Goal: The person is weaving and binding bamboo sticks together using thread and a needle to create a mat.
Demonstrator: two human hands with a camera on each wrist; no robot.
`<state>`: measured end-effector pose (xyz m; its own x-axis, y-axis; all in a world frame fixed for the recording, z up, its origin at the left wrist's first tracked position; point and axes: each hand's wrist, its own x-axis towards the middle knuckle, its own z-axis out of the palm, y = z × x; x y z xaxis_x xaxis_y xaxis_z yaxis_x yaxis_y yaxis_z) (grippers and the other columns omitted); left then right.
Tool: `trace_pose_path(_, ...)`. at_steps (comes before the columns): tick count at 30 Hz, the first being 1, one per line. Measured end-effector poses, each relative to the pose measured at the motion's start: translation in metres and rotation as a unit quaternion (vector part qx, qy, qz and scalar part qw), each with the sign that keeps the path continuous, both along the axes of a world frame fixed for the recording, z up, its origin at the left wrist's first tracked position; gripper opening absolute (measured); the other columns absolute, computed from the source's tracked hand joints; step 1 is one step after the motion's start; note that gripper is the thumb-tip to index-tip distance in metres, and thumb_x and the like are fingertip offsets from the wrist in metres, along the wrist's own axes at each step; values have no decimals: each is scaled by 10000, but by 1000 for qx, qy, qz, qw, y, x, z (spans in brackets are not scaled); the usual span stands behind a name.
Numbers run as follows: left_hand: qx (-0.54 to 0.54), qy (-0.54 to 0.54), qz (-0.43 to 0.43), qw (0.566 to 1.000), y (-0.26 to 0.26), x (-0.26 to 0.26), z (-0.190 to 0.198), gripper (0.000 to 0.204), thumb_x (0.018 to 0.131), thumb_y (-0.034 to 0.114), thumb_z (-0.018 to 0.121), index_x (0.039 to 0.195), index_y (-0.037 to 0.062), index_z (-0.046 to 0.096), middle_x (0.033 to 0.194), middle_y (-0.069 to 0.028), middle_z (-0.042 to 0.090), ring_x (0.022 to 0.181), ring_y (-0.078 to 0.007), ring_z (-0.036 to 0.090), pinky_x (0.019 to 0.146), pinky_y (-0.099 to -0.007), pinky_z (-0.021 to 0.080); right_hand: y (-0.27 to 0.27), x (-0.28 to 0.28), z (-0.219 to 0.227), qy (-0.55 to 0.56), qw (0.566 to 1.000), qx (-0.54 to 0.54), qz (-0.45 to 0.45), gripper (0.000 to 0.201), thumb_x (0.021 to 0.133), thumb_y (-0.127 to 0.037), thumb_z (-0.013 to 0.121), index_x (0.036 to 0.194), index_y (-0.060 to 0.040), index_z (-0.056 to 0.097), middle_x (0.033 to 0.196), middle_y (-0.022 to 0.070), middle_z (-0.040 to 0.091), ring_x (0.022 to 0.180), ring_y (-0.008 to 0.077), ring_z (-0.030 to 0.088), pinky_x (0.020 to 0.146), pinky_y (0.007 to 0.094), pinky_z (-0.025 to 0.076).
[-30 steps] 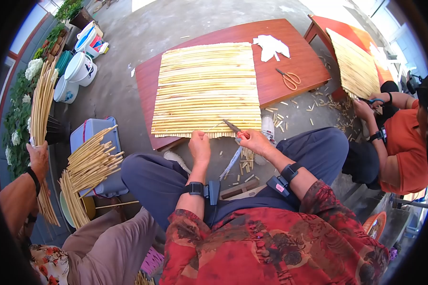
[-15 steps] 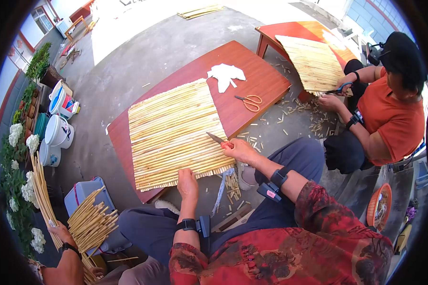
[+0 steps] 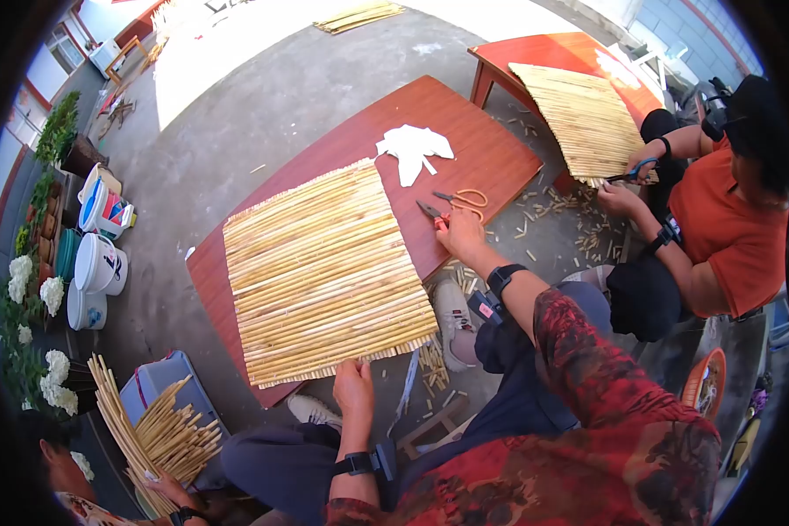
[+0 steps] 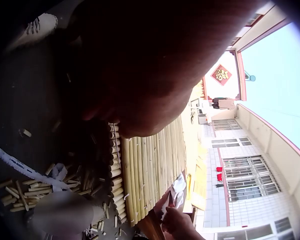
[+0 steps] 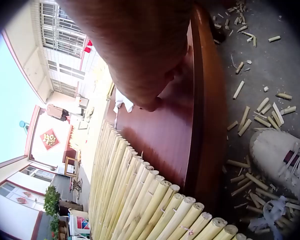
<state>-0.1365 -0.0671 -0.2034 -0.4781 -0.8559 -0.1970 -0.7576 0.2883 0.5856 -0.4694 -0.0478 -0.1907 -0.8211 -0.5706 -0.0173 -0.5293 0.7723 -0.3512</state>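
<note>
A mat of pale reed stalks [image 3: 324, 280] lies across the near half of a red-brown table [image 3: 491, 145]. My left hand [image 3: 353, 386] is at the mat's near edge, its fingers curled and pinching there; their tips are hidden. My right hand [image 3: 463, 235] is over the bare tabletop to the right of the mat, gripping pliers [image 3: 430, 210] with red handles, their dark jaws pointing away to the left. Just beyond the pliers lie scissors [image 3: 469, 198] with orange handles. A white cloth [image 3: 412, 149] rests crumpled farther back on the table.
Cut reed pieces [image 5: 245, 120] litter the floor beside the table. To the right, a person in an orange shirt [image 3: 719, 228] cuts at another reed mat [image 3: 579, 114]. At lower left, another person holds long reeds [image 3: 127, 421] by a grey-blue bin [image 3: 171, 373]. White buckets [image 3: 101, 263] stand beyond.
My right hand has moved with the pliers from the mat's near edge out over the tabletop by the scissors. My left hand stays at the near edge. The head view has shifted.
</note>
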Motion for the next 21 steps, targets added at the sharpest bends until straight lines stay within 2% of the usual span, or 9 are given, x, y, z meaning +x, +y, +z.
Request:
trace_pose_path(1,1,-1,-1,1000,-2,-1,0,185,779,196,593,796,20,537,816,-148,572,676,-315,574,581,-382,450,0,-3,-8,40,999,-15,-7,351,699,-278,621,951,-40,564,1019,150,509,981,309,474,834,398,386)
trace_pose_path(3,305,105,143,936,-4,2,0,264,813,251,568,873,-6,555,856,-169,606,721,-265,615,587,-346,481,5,-3,-3,78,997,-4,1,353,698,-283,624,953,-47,560,1015,143,508,983,299,463,833,403,377)
trace_pose_path(4,305,102,149,935,-2,3,-2,264,813,251,568,873,-6,555,856,-169,606,721,-265,615,587,-346,481,5,-1,0,118,993,3,12,355,698,-288,628,955,-54,557,1011,136,506,985,289,452,832,408,369)
trace_pose_path(6,479,149,192,844,2,7,-9,381,844,301,531,983,-54,517,986,-209,567,869,-262,596,643,-373,509,6,-9,0,106,994,7,19,353,699,-299,630,952,-61,564,1011,128,505,986,283,445,836,408,363)
trace_pose_path(7,474,148,202,844,4,9,-11,381,844,301,531,983,-54,517,986,-209,567,869,-262,596,643,-373,509,4,-11,-1,100,995,12,19,351,701,-309,632,948,-68,571,1011,121,504,987,277,438,841,408,357)
trace_pose_path(9,582,264,238,731,9,9,-17,459,847,312,526,1061,-87,449,1089,-237,502,966,-316,548,700,-443,503,4,-13,6,109,993,32,39,370,700,-337,633,946,-68,572,1006,118,504,988,281,444,824,400,368)
trace_pose_path(13,626,360,258,641,6,4,-24,441,857,274,519,1109,-73,420,1159,-230,457,1076,-320,474,816,-500,435,3,-17,17,107,989,80,65,364,730,-372,605,950,-83,578,988,107,526,970,277,468,793,385,382)
trace_pose_path(18,618,370,264,641,15,-3,-23,407,843,209,539,1129,-55,421,1175,-221,453,1113,-324,441,864,-495,406,11,-64,2,183,975,-71,102,218,785,-243,548,960,-116,582,969,93,553,947,278,490,787,376,390)
trace_pose_path(21,610,387,279,633,18,-4,-26,365,838,184,546,1108,-43,450,1162,-205,470,1104,-310,452,863,-474,410,10,-76,9,190,967,-13,169,281,781,-184,531,1055,-121,509,992,101,543,957,293,495,791,393,393)
